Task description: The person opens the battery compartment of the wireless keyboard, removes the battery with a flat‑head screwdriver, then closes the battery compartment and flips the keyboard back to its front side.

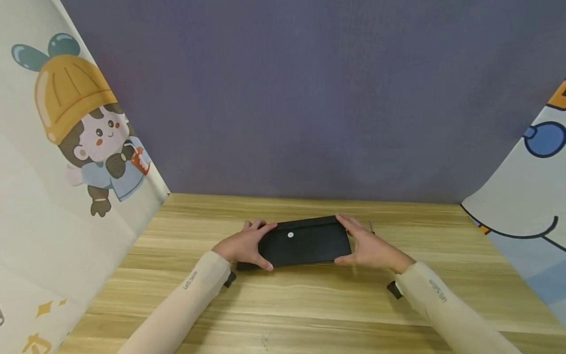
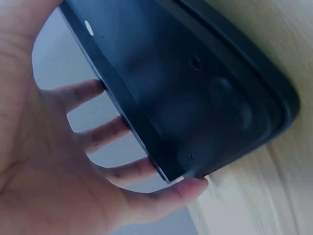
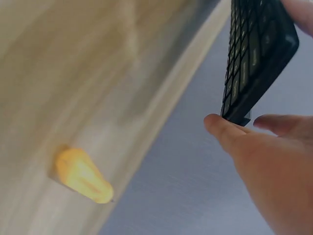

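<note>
Keyboard (image 1: 305, 248): over the table's (image 1: 309, 314) far half, midway between side edges, underside toward wearer.
Left hand (image 1: 244, 246): grips left end.
Right hand (image 1: 372, 250): grips right end.
Progress: two-handed hold looks done; release not yet.

a wood-grain tabletop (image 1: 283, 309), pale yellow with darker streaks running side to side, meets a plain, dusky purple-grey backdrop (image 1: 292, 98) along its far edge. at left stands a white printed panel (image 1: 26, 211) showing a cartoon child (image 1: 101, 135) in a yellow knitted hat (image 1: 72, 93) with two green bobbles; yellow sparkles (image 1: 44, 309) sit lower down. a second white panel (image 1: 508, 191) at right carries a blue disc (image 1: 546, 139), an orange patch (image 1: 559, 97) and curved black outlines. soft light falls across the wood.
</note>
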Motion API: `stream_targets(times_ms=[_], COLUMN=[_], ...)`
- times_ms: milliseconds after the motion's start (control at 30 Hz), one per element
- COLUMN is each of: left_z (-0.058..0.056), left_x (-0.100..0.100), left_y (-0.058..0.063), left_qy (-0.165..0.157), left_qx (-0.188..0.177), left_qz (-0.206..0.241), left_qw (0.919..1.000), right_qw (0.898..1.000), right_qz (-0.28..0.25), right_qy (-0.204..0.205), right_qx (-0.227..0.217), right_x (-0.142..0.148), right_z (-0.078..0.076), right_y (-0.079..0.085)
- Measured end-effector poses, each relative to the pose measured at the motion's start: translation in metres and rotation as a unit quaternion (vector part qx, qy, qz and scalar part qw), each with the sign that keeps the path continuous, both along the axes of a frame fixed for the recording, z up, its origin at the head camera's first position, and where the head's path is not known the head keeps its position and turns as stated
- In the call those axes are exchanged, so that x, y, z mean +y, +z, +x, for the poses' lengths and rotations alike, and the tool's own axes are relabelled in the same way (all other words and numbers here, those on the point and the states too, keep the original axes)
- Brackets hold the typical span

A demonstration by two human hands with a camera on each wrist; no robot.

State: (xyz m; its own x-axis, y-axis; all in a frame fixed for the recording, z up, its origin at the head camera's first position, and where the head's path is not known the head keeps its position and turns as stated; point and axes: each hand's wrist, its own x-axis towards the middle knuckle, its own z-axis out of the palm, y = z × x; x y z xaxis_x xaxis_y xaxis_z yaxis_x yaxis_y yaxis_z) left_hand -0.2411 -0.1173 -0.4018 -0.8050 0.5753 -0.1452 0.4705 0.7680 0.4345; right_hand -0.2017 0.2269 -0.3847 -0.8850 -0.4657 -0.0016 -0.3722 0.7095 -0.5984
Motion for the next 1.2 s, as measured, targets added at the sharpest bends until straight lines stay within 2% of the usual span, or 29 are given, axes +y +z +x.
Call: stream_targets(times_ms=[133,500,733,1033,1200], left_z=[0.0,0.003,0.004,0.004,0.003], left_x=[0.004,0.011,0.013,0.01,0.003], left_y=[-0.002,-0.002,-0.001,-0.004,-0.003], left_qy=[0.003,-0.007,0.003,0.005,0.004], left_qx=[0.012,0.018,0.022,0.017,0.009], left_qz=[-0.027,-0.064,-0.078,-0.085,-0.073], left_qw=[0.9996,0.9978,0.9967,0.9962,0.9973], right_qw=[1.0,0.997,0.994,0.99,0.988], right_qz=[0.001,0.073,0.091,0.128,0.149], right_qy=[0.001,-0.028,-0.039,-0.017,-0.004], right_qx=[-0.002,-0.016,-0.035,-0.056,-0.033], right_x=[-0.001,-0.007,-0.014,-0.013,-0.016], right_z=[0.001,0.0,0.0,-0.008,-0.019], right_y=[-0.01,-0.03,-0.03,-0.024,-0.013])
